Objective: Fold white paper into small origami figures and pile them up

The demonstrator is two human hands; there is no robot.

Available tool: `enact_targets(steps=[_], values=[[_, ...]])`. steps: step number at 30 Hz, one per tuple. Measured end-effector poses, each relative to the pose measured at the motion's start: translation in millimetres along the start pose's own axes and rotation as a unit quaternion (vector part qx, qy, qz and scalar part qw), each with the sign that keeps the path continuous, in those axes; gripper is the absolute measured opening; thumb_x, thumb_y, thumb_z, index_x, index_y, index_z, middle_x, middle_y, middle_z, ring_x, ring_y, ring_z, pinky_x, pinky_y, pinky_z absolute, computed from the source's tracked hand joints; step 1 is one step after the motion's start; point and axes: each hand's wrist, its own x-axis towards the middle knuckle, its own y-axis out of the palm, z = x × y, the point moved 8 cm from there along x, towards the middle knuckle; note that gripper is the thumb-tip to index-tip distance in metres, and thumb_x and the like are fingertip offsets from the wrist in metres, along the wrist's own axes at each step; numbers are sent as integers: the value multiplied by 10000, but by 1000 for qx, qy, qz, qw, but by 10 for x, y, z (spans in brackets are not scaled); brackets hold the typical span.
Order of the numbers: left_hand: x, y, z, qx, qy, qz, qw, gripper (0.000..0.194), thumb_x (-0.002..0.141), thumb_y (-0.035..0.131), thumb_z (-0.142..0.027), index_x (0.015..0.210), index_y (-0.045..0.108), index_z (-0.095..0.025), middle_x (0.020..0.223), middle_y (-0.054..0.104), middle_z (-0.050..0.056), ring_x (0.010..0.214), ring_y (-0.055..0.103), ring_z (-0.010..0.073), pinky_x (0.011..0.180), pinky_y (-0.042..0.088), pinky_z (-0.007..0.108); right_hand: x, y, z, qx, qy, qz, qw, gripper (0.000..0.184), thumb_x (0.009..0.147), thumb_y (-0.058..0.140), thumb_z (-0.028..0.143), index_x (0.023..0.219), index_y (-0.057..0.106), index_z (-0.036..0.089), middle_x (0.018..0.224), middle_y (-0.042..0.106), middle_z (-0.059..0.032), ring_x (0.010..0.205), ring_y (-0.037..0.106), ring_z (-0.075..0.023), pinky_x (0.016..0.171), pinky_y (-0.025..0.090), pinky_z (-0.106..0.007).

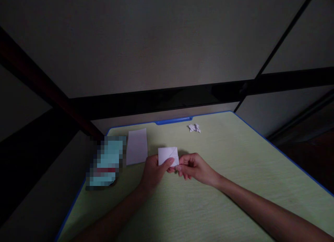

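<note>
The left arm point(118, 212) in the lower left and the right arm point(255, 203) in the lower right were slim and bare. The left hand point(153, 170) and right hand point(197, 167) were bare too, with thin fingers point(185, 158) and small thumbnails.

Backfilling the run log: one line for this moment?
left hand: holds folded paper | right hand: at its near right corner | table: paper sheet, small paper piece
</note>
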Motion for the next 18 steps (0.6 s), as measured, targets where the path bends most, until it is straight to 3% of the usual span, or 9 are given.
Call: enact_targets(steps=[5,10,15,18], values=[[-6,19,-17,-12,6,8,1000,214,592,588,-269,451,551,-112,421,565,1,419,504,106,446,373,198,13,8,-18,14,14,3,1000,202,668,578,290,624,552,94,517,535,14,370,415,-21,348,323,-133],[-33,39,-25,-23,-4,14,1000,205,574,596,-243,427,534,-115,400,547,-6,404,487,96,429,365,189,7,55,51,45,-6,25,999,158,656,591,251,692,560,100,650,588,-20,429,433,-23,378,343,-131],[-45,59,-17,-28,-11,17,999,195,573,597,-258,452,549,-113,399,548,-11,396,486,91,416,366,183,-12,-1,40,17,0,-15,1000,224,690,540,282,550,479,119,453,478,42,347,380,-21,332,287,-133],[-48,70,-25,-34,-8,19,999,194,574,599,-266,470,561,-107,400,549,-8,393,486,93,415,368,186,-23,-10,47,7,-5,-20,1000,246,703,518,301,540,467,125,438,473,39,336,376,-26,330,283,-140]])
